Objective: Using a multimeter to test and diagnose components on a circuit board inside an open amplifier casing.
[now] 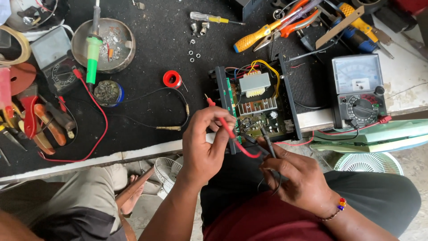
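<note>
Holding a red test probe [221,120], the left hand [203,149] has its grip clamped on the shaft, tip pointing up and away from the fingers. The right hand [298,178] pinches a black test probe [267,142], grip closed around it, tip resting on the green circuit board [256,125] just beyond the fingertips. The open amplifier chassis [256,105] sits at the bench [151,49] edge directly ahead of both hands. An analog multimeter [359,91] stands right of the right hand; a solder spool [172,79] lies beyond the left.
</note>
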